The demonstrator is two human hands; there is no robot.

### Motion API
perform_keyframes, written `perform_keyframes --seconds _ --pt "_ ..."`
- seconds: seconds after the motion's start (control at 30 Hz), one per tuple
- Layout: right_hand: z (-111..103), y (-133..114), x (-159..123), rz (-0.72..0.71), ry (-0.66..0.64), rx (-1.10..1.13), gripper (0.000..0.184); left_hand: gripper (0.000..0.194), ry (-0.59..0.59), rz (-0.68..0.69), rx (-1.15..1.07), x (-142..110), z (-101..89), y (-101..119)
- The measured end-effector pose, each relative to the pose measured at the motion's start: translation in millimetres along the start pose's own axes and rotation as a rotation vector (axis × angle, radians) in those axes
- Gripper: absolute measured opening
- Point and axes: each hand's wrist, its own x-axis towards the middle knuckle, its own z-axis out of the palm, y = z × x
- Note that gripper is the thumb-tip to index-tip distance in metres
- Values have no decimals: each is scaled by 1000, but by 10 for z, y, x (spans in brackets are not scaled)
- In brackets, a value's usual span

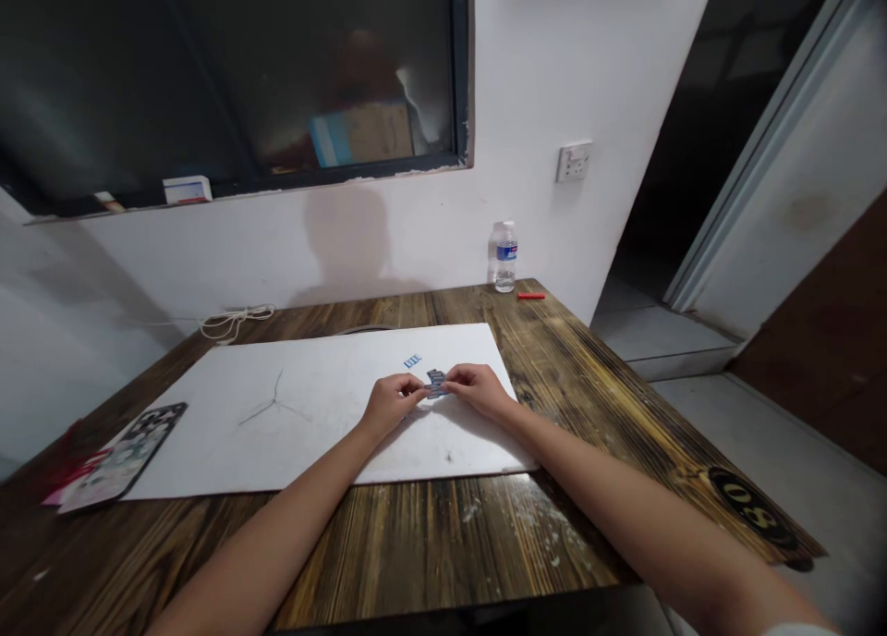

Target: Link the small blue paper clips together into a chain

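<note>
My left hand (394,401) is closed in a pinch on the left edge of a small cluster of flat dark blue-grey pieces (435,380). On the right edge of the same cluster, my right hand (478,388) pinches with thumb and forefinger. The pieces have fine pale markings, too small to read, and the fingertips cover part of them. Just beyond my left hand, a small blue-and-white striped flat piece (412,360) lies on the white board (333,433). Both hands are over the right part of this board.
Black lines branch on the board's left half (275,401). A patterned tablet-like slab (128,456) overlaps its left edge. On the wooden table (430,544) are a white cable (239,317), a water bottle (506,259), a red pen-like stick (531,296) and a number plaque (752,507).
</note>
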Motion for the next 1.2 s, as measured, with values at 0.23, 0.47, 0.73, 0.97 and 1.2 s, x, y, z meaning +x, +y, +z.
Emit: perform_keyframes --seconds 0.23,0.47,0.73,0.97,1.2 --pt "1 1 -12 -23 -43 -1 25 27 45 -24 16 7 14 -13" --pt "0 -15 -14 -37 -61 -27 25 27 53 -37 49 -7 14 3" --pt "-11 -46 -26 -75 -100 -49 23 28 -45 58 112 -18 -9 25" --pt "4 -33 -7 10 25 65 24 15 -8 137 179 6 -10 2" --pt "-31 -22 52 137 249 328 35 43 95 85 540 19 77 -194"
